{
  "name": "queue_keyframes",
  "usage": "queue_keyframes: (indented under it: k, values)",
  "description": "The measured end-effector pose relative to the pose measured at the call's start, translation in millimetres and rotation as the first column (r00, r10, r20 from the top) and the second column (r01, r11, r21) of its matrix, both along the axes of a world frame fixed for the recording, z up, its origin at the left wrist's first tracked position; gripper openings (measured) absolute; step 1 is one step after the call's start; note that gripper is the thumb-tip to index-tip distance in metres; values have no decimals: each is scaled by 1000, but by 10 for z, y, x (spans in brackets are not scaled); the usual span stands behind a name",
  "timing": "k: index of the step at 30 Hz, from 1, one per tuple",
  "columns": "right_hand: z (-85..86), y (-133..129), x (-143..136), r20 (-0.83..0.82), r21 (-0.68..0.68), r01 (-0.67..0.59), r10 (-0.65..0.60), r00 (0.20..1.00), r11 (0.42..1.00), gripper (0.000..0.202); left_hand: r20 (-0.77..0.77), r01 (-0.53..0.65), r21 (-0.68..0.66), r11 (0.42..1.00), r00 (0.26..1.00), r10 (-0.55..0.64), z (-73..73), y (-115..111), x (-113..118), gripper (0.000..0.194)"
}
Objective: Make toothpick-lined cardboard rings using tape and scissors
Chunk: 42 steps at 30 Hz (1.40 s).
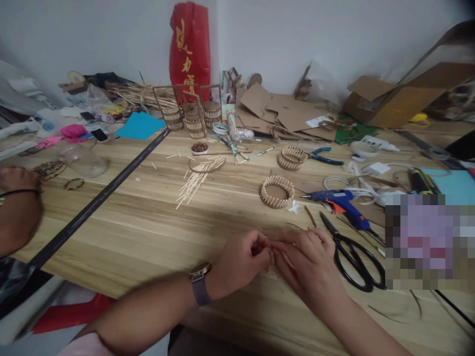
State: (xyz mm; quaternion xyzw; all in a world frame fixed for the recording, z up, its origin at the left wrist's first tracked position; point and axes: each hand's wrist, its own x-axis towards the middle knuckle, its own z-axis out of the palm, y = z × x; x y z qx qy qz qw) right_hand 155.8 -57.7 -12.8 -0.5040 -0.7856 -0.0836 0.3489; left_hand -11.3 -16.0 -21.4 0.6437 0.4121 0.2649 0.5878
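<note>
Above the wooden table (148,252), my left hand (247,262), with a watch (201,270) on its wrist, has thumb and forefinger pinched. My right hand (309,257) pinches at the same spot, fingertips meeting those of the left. Whatever lies between them is too small to make out. Just beyond the hands sits a ring of short wooden pegs (277,192), with a second such ring (292,158) behind it. Black-handled scissors (354,262) and a blue glue gun (343,200) lie to the right of my right hand. Thin light sticks (195,183) are scattered at centre.
Small lidded baskets (195,121) with tall handles stand at the back before a red bag (190,49). Blue pliers (326,155) lie beyond the glue gun. Another person's arm (17,212) rests at the left, near a clear jar (85,160). Cardboard (293,113) is piled behind.
</note>
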Motion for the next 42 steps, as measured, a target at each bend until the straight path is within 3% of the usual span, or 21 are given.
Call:
queue_keyframes:
  k: [7,13,17,20,29,42]
  values:
    - [4,14,24,49,14,-31,30,998,999,19,-29,-3,69,998,1000,5,9,5,-5,5]
    - [-3,31,42,-73,-59,-85,81,994,995,15,-41,8,74,997,999,-5,31,1,-11,4]
    - [-1,30,50,-75,-87,-119,112,991,989,15,-22,13,36,999,1000,-12,20,-3,-24,6]
    - [-3,27,55,-76,-107,-135,127,989,985,12,-36,-8,86,996,999,11,15,-4,-28,5]
    - [-31,27,24,-154,-172,-106,80,985,979,12,-198,15,250,968,980,36,108,-33,-17,4]
    - [-35,-15,-11,-88,-90,27,-35,995,996,13,-108,3,171,985,994,16,91,-12,-14,6]
